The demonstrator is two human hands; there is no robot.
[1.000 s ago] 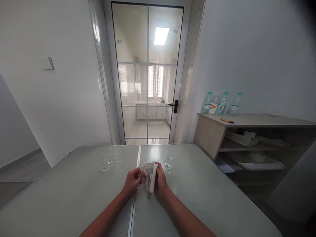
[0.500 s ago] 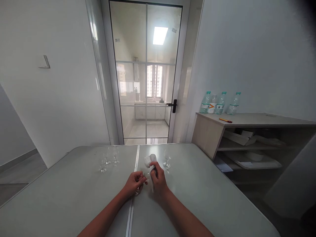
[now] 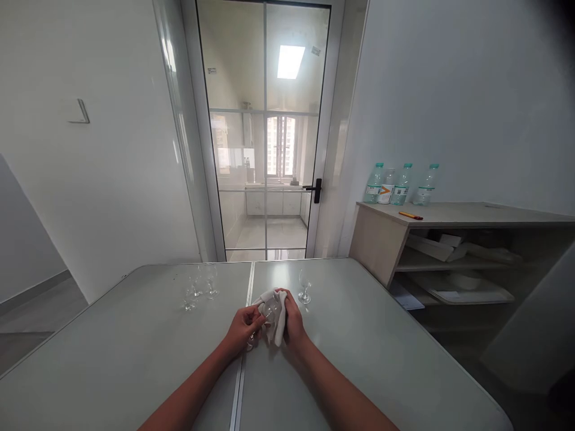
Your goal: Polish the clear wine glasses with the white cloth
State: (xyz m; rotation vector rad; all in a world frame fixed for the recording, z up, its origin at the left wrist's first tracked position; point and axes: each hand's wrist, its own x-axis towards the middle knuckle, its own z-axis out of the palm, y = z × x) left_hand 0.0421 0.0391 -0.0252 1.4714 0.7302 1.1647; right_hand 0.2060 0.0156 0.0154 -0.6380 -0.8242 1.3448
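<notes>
Between my hands is a small stemmed glass (image 3: 271, 311), tilted, its bowl toward the right and its foot showing below my left fingers. My left hand (image 3: 245, 326) is closed around the glass near its stem. In my right hand (image 3: 293, 320) is a white cloth (image 3: 280, 326), wrapped about the bowl's far and right sides. Some of the fingers behind the cloth are hidden. Just beyond my right hand a clear stemmed glass (image 3: 304, 287) stands upright on the grey-green table (image 3: 368, 353).
Several clear stemmed glasses (image 3: 210, 281) stand in a group on the table's far left part. A metal seam (image 3: 239, 383) splits the tabletop. At right is a wooden shelf unit (image 3: 381, 239) bearing plastic bottles (image 3: 401, 187) and a red-yellow pen (image 3: 410, 215). A glass door (image 3: 265, 149) rises behind.
Half a second ago the cloth was bunched under my right fingers above the glass; now it is spread around the bowl again. My left hand keeps its hold on the glass.
</notes>
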